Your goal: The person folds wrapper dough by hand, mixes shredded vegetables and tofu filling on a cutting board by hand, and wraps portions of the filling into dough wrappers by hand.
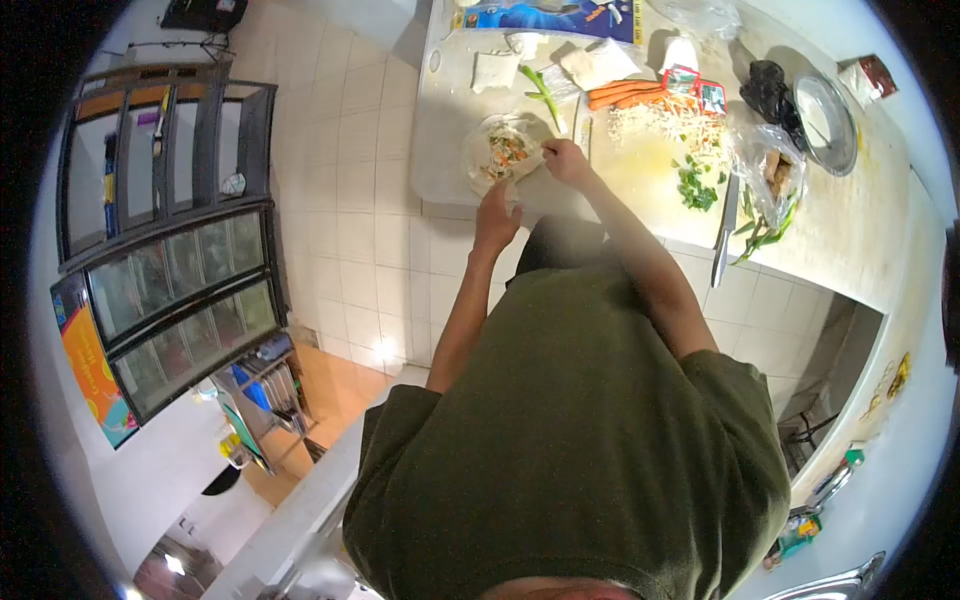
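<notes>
Your left hand (495,222) touched the vegetable-filled wrapper (480,150), your right hand (567,163) just beside it; whether their fingers gripped was unclear.

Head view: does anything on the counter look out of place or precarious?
Yes: the knife on the right. Its handle sticks out past the front edge of the counter, which looks odd because it could perhaps be bumped. Nothing else clearly stands out.
</notes>
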Action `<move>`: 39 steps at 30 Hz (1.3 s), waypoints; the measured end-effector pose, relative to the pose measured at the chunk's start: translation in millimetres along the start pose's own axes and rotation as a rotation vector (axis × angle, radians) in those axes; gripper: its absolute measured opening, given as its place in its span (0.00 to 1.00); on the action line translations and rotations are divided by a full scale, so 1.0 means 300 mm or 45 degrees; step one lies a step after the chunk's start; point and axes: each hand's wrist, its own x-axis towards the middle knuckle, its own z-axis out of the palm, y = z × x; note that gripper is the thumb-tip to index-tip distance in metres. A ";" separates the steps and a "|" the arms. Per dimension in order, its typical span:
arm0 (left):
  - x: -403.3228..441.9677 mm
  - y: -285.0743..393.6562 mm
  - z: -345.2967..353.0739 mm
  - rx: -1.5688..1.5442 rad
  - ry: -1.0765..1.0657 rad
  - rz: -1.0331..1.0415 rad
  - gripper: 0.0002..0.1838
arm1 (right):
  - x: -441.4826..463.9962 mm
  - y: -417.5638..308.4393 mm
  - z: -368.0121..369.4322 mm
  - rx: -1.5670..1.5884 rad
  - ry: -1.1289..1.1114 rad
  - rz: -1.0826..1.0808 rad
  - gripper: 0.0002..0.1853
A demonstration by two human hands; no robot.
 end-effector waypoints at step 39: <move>0.360 -0.310 -0.246 -0.539 -0.062 -0.065 0.11 | 0.118 -0.258 0.122 -0.398 0.530 0.373 0.21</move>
